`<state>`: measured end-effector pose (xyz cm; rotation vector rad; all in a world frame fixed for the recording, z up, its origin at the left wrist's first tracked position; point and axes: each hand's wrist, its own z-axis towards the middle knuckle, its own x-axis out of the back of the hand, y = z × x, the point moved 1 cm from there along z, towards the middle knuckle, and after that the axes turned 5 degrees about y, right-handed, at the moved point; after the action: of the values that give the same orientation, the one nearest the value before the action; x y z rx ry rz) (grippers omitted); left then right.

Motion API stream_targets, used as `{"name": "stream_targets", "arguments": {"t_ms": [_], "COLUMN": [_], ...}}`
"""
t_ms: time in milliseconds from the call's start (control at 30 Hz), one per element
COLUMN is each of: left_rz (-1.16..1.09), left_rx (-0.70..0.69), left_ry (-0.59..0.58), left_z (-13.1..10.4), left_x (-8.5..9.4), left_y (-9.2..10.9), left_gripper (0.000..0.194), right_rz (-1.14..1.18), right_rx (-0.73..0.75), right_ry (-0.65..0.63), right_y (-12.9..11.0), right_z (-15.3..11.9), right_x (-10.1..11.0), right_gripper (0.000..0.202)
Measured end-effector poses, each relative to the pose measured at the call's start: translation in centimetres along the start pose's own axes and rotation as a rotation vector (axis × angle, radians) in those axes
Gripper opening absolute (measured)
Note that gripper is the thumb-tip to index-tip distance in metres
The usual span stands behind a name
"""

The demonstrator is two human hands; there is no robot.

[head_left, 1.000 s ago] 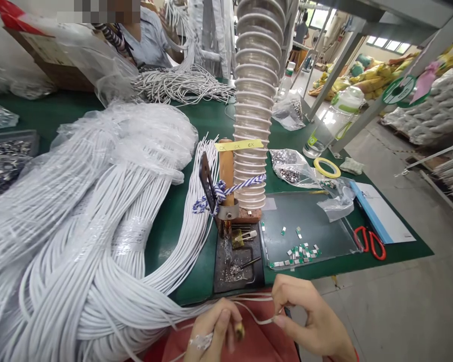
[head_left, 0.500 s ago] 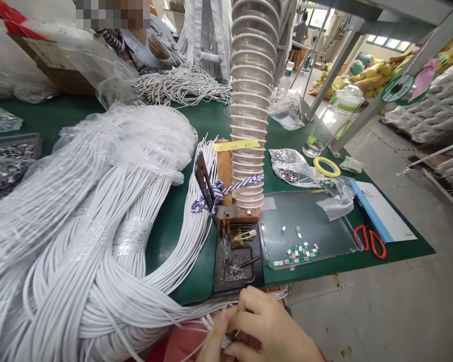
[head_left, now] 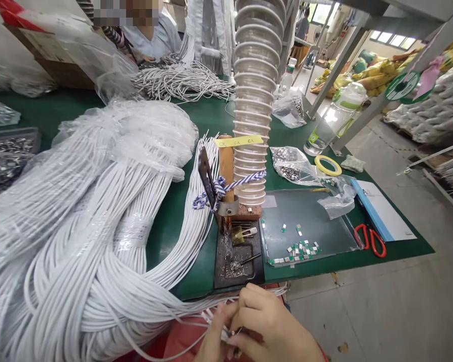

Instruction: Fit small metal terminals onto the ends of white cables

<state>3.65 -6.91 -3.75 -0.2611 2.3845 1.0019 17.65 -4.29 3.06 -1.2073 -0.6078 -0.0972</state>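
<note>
At the bottom edge, my left hand (head_left: 212, 338) pinches a white cable (head_left: 189, 347) near its end. My right hand (head_left: 266, 319) is closed against it, its thumb and fingers meeting at the cable's tip; any small part between them is hidden. Right behind my hands, a thick bundle of white cables (head_left: 109, 301) sweeps in from the left. Just beyond stands a soldering iron with a wooden handle (head_left: 226, 166), tied up with blue-and-white cord (head_left: 245, 180), its tip over a dark metal tray (head_left: 222, 274) with solder bits.
Small green-and-silver boards (head_left: 298, 251) lie on a clear plate (head_left: 287, 211). Near it are red scissors (head_left: 377, 246), yellow tape (head_left: 327, 165), a bag of metal parts (head_left: 290, 166) and a water bottle (head_left: 334, 120). A ribbed hose (head_left: 254, 100) rises behind the iron. A person (head_left: 154, 37) sits across the table.
Both hands stay together at the cable end, with only slight finger movement. The view has shifted a little. Across the table, the other person's arm has moved down.
</note>
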Motion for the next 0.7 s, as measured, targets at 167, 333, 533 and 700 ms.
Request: {"name": "stream_targets", "arguments": {"t_ms": [167, 333, 533, 700], "left_rz": [0.305, 0.607, 0.920, 0.945], "left_rx": [-0.238, -0.413, -0.659, -0.795], "left_ry": [-0.166, -0.085, 0.018, 0.017], "left_z": [0.4, -0.6, -1.6, -1.3], "left_x": [0.0, 0.4, 0.5, -0.2], "left_y": [0.8, 2.8, 5.3, 7.7], "left_gripper": [0.082, 0.055, 0.031, 0.021], "right_rz": [0.253, 0.376, 0.452, 0.437], "right_rx": [-0.136, -0.242, -0.271, -0.249], "right_ry": [0.128, 0.193, 0.218, 0.226], "right_y": [-0.2, 0.3, 1.1, 1.3], "right_z": [0.3, 0.2, 0.5, 1.2], "right_x": [1.1, 1.7, 1.3, 1.1], "right_gripper": [0.015, 0.008, 0.010, 0.008]}}
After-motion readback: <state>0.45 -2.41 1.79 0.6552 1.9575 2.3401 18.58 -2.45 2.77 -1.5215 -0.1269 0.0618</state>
